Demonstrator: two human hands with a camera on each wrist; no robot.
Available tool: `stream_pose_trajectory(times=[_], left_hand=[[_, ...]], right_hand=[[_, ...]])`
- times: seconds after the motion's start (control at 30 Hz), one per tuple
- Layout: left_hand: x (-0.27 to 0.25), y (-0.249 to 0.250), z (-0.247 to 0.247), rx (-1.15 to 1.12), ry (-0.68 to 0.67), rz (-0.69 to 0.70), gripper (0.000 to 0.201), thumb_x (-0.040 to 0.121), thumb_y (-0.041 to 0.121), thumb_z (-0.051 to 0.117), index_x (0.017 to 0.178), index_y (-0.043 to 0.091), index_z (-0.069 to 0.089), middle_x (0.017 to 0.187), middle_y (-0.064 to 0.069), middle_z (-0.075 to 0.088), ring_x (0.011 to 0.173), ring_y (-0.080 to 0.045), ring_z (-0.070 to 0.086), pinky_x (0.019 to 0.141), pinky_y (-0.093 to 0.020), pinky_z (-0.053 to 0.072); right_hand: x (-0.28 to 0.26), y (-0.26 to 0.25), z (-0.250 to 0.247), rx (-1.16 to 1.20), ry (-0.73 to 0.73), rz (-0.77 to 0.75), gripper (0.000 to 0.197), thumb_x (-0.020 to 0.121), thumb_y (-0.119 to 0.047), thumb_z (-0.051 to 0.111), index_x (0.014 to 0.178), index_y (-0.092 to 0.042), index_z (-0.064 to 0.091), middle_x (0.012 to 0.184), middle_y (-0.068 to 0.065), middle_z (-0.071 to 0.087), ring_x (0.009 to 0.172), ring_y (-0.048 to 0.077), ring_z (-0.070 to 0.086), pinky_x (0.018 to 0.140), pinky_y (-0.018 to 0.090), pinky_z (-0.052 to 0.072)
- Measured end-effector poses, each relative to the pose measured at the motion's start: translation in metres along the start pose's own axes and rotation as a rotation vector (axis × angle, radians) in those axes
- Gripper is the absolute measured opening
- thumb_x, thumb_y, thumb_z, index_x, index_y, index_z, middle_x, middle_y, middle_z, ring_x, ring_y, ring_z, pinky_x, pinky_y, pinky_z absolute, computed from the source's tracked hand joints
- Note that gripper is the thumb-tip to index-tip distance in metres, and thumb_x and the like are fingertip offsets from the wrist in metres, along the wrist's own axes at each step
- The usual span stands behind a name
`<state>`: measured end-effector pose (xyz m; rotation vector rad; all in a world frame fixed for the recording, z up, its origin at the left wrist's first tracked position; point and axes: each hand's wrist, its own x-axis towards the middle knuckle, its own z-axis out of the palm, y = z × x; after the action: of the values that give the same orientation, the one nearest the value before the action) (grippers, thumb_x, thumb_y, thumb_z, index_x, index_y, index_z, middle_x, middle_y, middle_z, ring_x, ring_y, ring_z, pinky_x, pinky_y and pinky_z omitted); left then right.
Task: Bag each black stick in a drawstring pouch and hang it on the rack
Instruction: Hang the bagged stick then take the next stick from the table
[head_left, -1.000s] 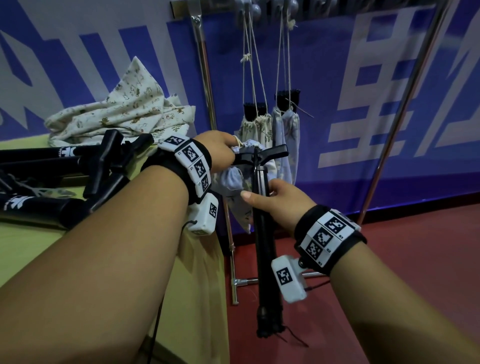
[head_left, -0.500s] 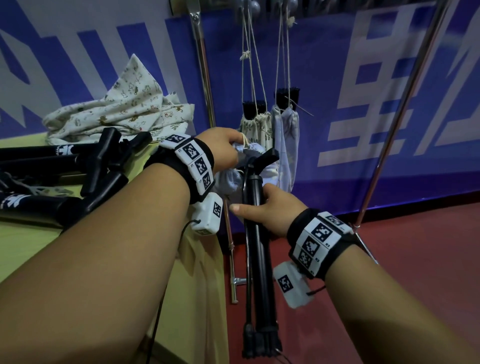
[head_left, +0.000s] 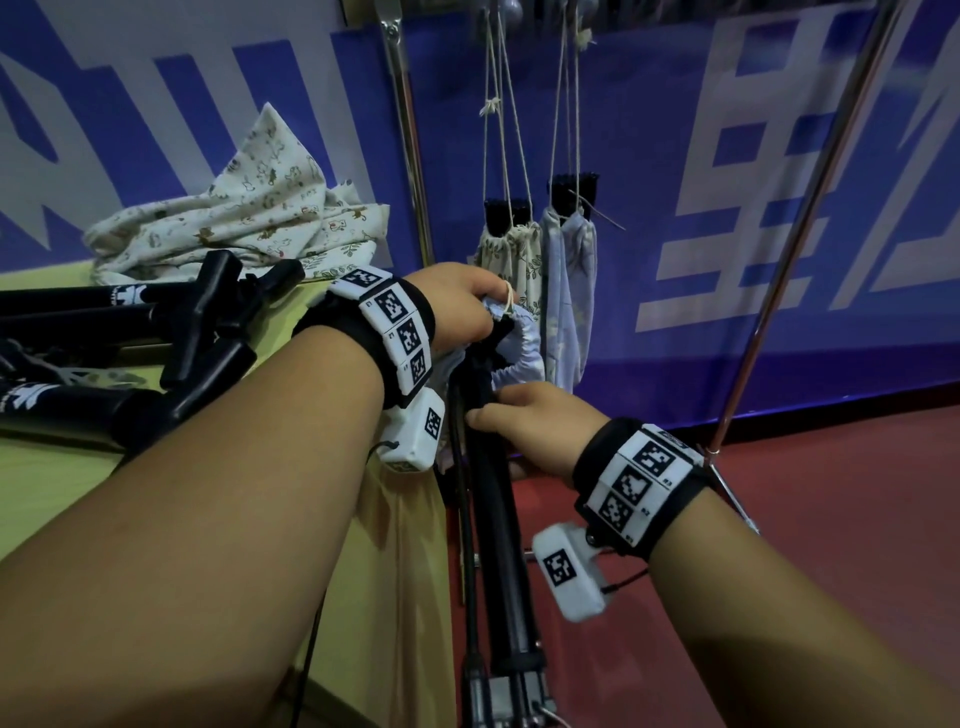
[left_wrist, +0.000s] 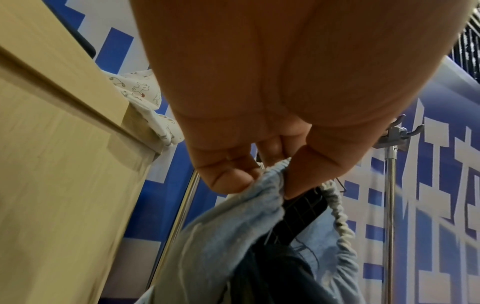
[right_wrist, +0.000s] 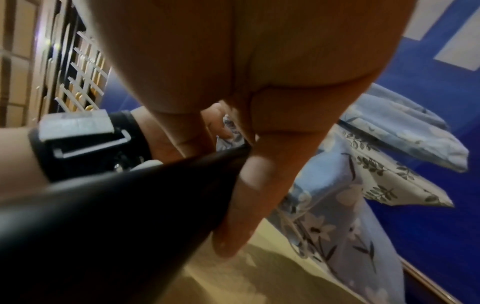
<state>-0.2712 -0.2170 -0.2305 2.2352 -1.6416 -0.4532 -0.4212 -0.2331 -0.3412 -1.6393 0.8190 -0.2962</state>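
Left hand (head_left: 457, 306) pinches the pouch (head_left: 519, 348) rim, right hand (head_left: 535, 431) grips the stick (head_left: 493, 519) (head hidden inside).

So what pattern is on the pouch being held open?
Pale blue floral pouch, clearest in the right wrist view.

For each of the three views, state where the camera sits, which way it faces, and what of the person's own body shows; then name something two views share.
Head: on the head, looking forward and down; both forearms, left hand, right hand, rack.
Left wrist: under the left wrist, looking along the palm at fingers pinching the blue pouch.
Right wrist: under the right wrist, looking along the palm; fingers grip the black stick.
Shared: pouch and stick appear in all three.
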Motion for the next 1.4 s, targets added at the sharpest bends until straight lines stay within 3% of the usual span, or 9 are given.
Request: stream_pose_trajectory(times=[0.1,0.33,0.63,0.77,0.83,0.9,0.97,1.17,1.4], left_hand=[[-0.001,0.0,0.0,-0.008,0.014,0.015,0.056,0.083,0.008,0.06,0.126,0.042,0.068,0.132,0.012,0.065,0.111,-0.014,0.065,0.093,-0.03,0.056],[-0.005,0.004,-0.004,-0.012,0.03,0.059,0.054,0.086,0.01,0.066,0.131,0.04,0.068,0.137,0.017,0.061,0.079,0.0,0.057,0.054,-0.007,0.037],[-0.003,0.004,0.002,0.011,-0.155,-0.006,0.053,0.087,0.005,0.067,0.122,0.043,0.071,0.127,0.013,0.062,0.081,0.001,0.061,0.058,-0.016,0.046],[0.0,0.001,0.007,-0.021,-0.168,-0.019,0.046,0.091,0.003,0.064,0.119,0.038,0.074,0.108,0.01,0.068,0.07,0.0,0.063,0.045,-0.01,0.043],[0.001,0.0,0.007,-0.001,-0.176,-0.018,0.046,0.091,0.005,0.066,0.123,0.038,0.073,0.119,0.009,0.069,0.082,-0.004,0.064,0.049,-0.011,0.046],[0.0,0.0,0.005,0.073,-0.183,-0.009,0.053,0.089,0.006,0.068,0.129,0.041,0.068,0.122,0.013,0.066,0.088,-0.003,0.061,0.057,-0.014,0.044],[-0.002,0.0,0.002,0.084,-0.219,0.025,0.059,0.087,0.005,0.071,0.129,0.045,0.064,0.119,0.017,0.063,0.088,0.004,0.056,0.062,-0.014,0.04],[-0.005,0.004,0.005,0.093,-0.208,0.132,0.036,0.082,0.034,0.086,0.083,0.058,0.059,0.089,0.031,0.062,0.081,0.013,0.053,0.069,-0.013,0.035],[-0.005,0.009,0.011,-0.112,-0.15,0.244,0.029,0.099,0.014,0.068,0.125,0.022,0.06,0.099,0.016,0.067,0.081,0.023,0.06,0.074,0.0,0.044]], right_hand=[[-0.005,-0.002,-0.002,0.278,-0.064,0.013,0.032,0.098,-0.026,0.075,0.12,-0.002,0.073,0.111,0.02,0.079,0.101,0.035,0.079,0.088,0.048,0.065],[-0.009,-0.006,-0.006,0.455,-0.053,0.052,0.036,0.098,-0.024,0.077,0.117,0.006,0.074,0.108,0.021,0.08,0.1,0.034,0.079,0.096,0.054,0.062],[-0.01,-0.009,-0.016,0.48,0.195,0.044,0.032,0.099,-0.036,0.074,0.105,-0.005,0.075,0.079,0.016,0.072,0.068,0.019,0.075,0.055,0.024,0.055],[0.001,-0.01,-0.023,0.466,0.221,0.072,0.043,0.101,-0.047,0.068,0.122,-0.009,0.072,0.128,0.018,0.073,0.118,0.03,0.072,0.1,0.041,0.06],[0.005,-0.008,-0.02,0.702,0.165,0.023,0.032,0.101,-0.025,0.068,0.125,-0.004,0.068,0.138,0.026,0.067,0.108,0.028,0.078,0.095,0.043,0.063],[0.005,-0.005,-0.022,0.993,0.138,-0.096,0.037,0.088,-0.012,0.066,0.12,0.007,0.066,0.121,0.031,0.073,0.091,0.029,0.081,0.079,0.036,0.067],[0.003,-0.003,-0.028,1.129,0.07,-0.212,0.041,0.085,-0.017,0.068,0.118,0.008,0.068,0.117,0.03,0.075,0.099,0.038,0.078,0.079,0.033,0.067],[0.006,-0.008,-0.031,0.842,0.125,-0.166,0.017,0.095,-0.024,0.074,0.096,-0.007,0.077,0.079,0.007,0.065,0.061,0.012,0.054,0.05,0.018,0.048],[0.011,-0.012,-0.036,0.928,0.138,-0.177,0.024,0.113,-0.015,0.043,0.113,-0.003,0.064,0.076,0.006,0.053,0.057,0.011,0.045,0.047,0.02,0.039]])
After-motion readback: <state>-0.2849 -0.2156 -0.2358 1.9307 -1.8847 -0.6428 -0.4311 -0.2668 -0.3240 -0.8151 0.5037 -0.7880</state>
